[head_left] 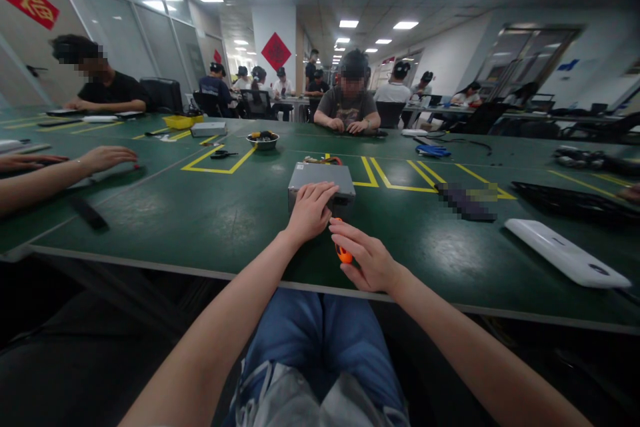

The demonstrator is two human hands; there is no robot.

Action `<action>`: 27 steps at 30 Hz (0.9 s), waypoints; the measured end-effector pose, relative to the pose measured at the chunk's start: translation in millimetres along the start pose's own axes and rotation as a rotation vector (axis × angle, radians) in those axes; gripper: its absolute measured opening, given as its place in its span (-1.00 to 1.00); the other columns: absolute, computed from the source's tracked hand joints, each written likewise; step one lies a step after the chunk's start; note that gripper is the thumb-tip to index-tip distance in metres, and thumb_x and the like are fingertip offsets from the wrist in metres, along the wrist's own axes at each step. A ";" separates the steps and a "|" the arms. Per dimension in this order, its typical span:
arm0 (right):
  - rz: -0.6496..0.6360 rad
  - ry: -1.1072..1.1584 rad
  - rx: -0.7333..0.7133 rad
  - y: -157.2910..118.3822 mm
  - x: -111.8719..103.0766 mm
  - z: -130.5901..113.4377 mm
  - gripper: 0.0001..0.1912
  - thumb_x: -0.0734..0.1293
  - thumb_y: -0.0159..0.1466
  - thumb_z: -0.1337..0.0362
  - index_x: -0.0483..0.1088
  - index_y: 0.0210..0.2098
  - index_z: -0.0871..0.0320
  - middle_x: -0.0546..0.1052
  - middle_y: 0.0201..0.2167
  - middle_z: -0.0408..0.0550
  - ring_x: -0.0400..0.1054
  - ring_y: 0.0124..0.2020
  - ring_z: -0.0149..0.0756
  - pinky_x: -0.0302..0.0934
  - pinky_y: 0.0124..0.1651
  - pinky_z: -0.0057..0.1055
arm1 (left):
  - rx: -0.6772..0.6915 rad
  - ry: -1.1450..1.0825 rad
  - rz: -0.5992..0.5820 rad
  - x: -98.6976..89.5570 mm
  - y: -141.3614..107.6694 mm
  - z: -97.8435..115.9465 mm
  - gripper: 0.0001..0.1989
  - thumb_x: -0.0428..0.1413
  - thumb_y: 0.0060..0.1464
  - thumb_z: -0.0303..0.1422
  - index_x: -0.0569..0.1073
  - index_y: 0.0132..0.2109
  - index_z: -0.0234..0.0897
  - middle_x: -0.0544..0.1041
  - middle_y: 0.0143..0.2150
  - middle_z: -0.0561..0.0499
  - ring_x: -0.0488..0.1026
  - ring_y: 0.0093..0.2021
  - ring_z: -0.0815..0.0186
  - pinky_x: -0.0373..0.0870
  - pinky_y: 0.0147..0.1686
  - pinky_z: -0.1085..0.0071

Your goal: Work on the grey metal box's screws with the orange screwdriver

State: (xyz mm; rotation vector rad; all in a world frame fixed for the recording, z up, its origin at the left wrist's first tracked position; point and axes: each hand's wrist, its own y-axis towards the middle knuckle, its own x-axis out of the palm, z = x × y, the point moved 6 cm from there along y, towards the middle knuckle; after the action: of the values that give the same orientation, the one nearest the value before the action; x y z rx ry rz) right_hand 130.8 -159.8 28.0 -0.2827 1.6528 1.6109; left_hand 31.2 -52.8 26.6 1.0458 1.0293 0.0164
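Note:
A grey metal box that looks like a computer power supply [320, 175] sits on the green table in front of me, a bundle of coloured wires at its far side. My left hand [311, 211] lies over its near edge and holds it, fingers stretched across the top and thumb mostly hidden. Close to the box's near face, my right hand [367, 253] holds a screwdriver [344, 254] with an orange and dark handle between thumb and fingers. The screwdriver's tip is hidden, so I cannot tell whether it touches the box.
Beyond the box stands a metal bowl [263, 141] with items inside. To the right are blue gloves [433, 150], a dark blurred-out object [465, 202] and a white device [565, 252]. A co-worker's hand [107, 157] rests at left; another person [347, 103] sits opposite.

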 end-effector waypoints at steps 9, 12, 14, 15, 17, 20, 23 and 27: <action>0.110 0.002 0.042 -2.8 -2.6 5.1 -0.65 0.31 0.20 0.21 0.12 -0.09 0.13 0.36 -0.02 0.15 0.29 0.07 -0.14 0.35 -0.04 -0.17 | -0.013 -0.013 0.010 -0.4 0.0 -0.6 -0.54 -0.10 0.06 -0.53 0.27 0.12 -0.17 0.34 0.16 0.03 0.21 0.16 0.29 0.05 0.16 0.24; 0.046 0.019 0.051 -3.0 -0.4 6.1 -0.68 0.25 0.24 0.19 0.15 -0.06 0.15 0.34 0.01 0.18 0.23 0.12 -0.12 0.33 -0.01 -0.18 | -0.022 -0.010 0.008 0.0 0.1 -0.9 -0.54 -0.11 0.07 -0.53 0.28 0.12 -0.17 0.34 0.15 0.03 0.21 0.16 0.29 0.05 0.16 0.24; -0.005 0.008 0.040 -2.3 0.3 4.9 -0.67 0.17 0.28 0.18 0.18 0.00 0.18 0.28 0.07 0.21 0.16 0.17 -0.08 0.30 0.02 -0.15 | -0.027 -0.004 0.007 0.4 0.3 -1.2 -0.54 -0.12 0.07 -0.54 0.29 0.12 -0.16 0.35 0.15 0.04 0.21 0.16 0.29 0.06 0.15 0.24; -0.025 0.005 0.037 -2.0 0.5 4.5 -0.65 0.13 0.30 0.20 0.17 0.04 0.18 0.24 0.10 0.22 0.12 0.19 -0.07 0.28 0.03 -0.14 | -0.029 -0.002 0.008 0.5 0.3 -1.4 -0.54 -0.12 0.07 -0.54 0.29 0.11 -0.15 0.35 0.15 0.04 0.21 0.16 0.29 0.07 0.15 0.24; -0.038 0.004 0.034 -2.0 0.8 4.1 -0.63 0.09 0.31 0.23 0.15 0.08 0.18 0.22 0.12 0.21 0.09 0.21 -0.07 0.26 0.05 -0.12 | -0.031 -0.002 0.011 0.3 0.4 -1.5 -0.54 -0.11 0.07 -0.54 0.29 0.11 -0.14 0.35 0.15 0.05 0.21 0.16 0.30 0.07 0.15 0.25; 0.026 0.004 0.026 -3.7 -0.3 4.2 -0.64 0.18 0.28 0.24 0.14 0.05 0.14 0.28 0.06 0.18 0.16 0.17 -0.09 0.29 0.03 -0.13 | -0.026 -0.014 0.021 -0.9 0.4 -1.2 -0.55 -0.11 0.07 -0.54 0.29 0.11 -0.16 0.35 0.15 0.05 0.22 0.16 0.31 0.06 0.16 0.27; 0.103 0.044 0.031 -5.7 -1.3 5.3 -0.57 0.29 0.21 0.26 0.09 0.02 0.15 0.33 0.01 0.18 0.24 0.11 -0.12 0.34 -0.04 -0.17 | -0.020 -0.014 0.022 -1.5 0.7 -0.5 -0.55 -0.11 0.07 -0.54 0.30 0.11 -0.18 0.34 0.15 0.05 0.21 0.16 0.31 0.06 0.16 0.27; 0.072 0.091 0.055 -4.8 -1.1 5.7 -0.55 0.26 0.23 0.22 0.05 0.05 0.19 0.31 0.02 0.23 0.23 0.12 -0.10 0.33 -0.03 -0.16 | -0.029 -0.001 0.018 -1.1 1.4 -0.3 -0.54 -0.11 0.06 -0.55 0.29 0.10 -0.16 0.35 0.15 0.06 0.21 0.16 0.31 0.07 0.15 0.27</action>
State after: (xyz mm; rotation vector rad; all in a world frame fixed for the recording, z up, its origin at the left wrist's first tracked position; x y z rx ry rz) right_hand 136.8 -155.7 25.9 -0.2746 1.7918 1.6241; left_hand 31.0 -52.3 28.4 1.0287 1.0158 0.0451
